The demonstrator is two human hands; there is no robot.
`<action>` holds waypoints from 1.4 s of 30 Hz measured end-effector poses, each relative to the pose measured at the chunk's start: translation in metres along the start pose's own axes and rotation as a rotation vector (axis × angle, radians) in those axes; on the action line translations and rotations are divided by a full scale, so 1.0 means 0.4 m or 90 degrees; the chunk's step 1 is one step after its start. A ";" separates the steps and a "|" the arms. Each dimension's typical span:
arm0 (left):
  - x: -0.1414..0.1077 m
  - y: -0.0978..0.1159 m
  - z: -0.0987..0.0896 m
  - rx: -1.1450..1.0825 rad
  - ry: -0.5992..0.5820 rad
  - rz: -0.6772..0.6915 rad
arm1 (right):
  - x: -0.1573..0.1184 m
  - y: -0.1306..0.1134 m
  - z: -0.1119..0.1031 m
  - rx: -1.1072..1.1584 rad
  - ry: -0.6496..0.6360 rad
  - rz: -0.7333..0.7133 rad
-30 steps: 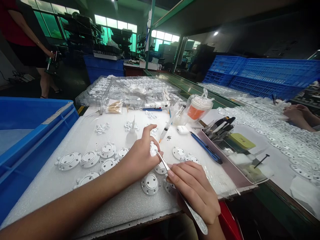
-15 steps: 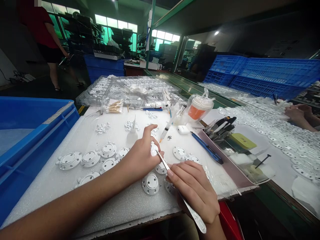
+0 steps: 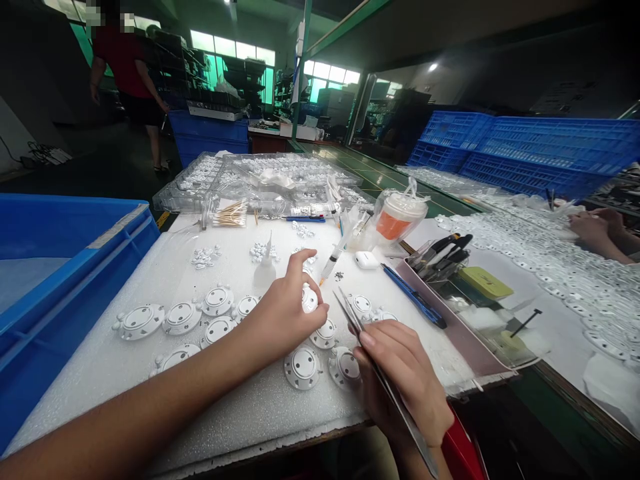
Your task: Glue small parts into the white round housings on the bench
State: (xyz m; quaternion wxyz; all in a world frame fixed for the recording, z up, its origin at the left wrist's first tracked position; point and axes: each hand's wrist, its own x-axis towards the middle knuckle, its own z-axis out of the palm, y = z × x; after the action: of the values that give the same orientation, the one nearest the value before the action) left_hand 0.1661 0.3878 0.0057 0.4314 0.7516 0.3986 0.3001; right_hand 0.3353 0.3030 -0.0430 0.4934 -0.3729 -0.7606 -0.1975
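From my seat far off, I count the clock from the small white piece [image 3: 309, 299], with 12 pointing away from me. My left hand [image 3: 280, 310] has that piece pinched between thumb and finger, up over the white foam sheet [image 3: 235, 417]. The pointing finger sticks up and bends over.

My right hand [image 3: 405, 373] grips the metal tweezers [image 3: 356, 325], coming in from 4 o'clock. Their two tips are spread apart near 3 o'clock, not touching the piece. I see nothing between them, but a very tiny bit could be too small to tell.

I think a soft, firm pinch on the rim is best, so the piece does not tip or pop out. The left wrist should be still, and the tweezers should move slowly, with a light squeeze. A hard squeeze could scratch the white face or make a tiny bit fly off.

The orange-tipped syringe [image 3: 334, 259] lies close at 1 o'clock, and the little dark bits [image 3: 339, 275] are near 2 o'clock. I would lift the tips over them, so nothing gets bumped. A round white part [image 3: 303, 365] sits at 6 o'clock, so my wrists should stay high. The squeeze bottle [image 3: 265, 272] stands at 10 o'clock.
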 end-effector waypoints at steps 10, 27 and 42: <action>-0.005 -0.001 0.002 -0.040 -0.052 0.097 | 0.034 0.007 0.017 0.077 -0.137 0.001; -0.003 -0.019 0.007 -0.044 -0.050 0.139 | 0.038 0.003 0.017 0.087 -0.148 -0.024; -0.001 -0.028 0.010 -0.035 -0.042 0.148 | 0.033 0.003 0.015 0.106 -0.143 -0.007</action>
State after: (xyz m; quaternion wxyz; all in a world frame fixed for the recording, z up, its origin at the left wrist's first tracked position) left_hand 0.1655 0.3894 -0.0060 0.4267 0.7902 0.2863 0.3341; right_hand 0.3294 0.3128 -0.0338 0.4330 -0.3460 -0.8271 -0.0936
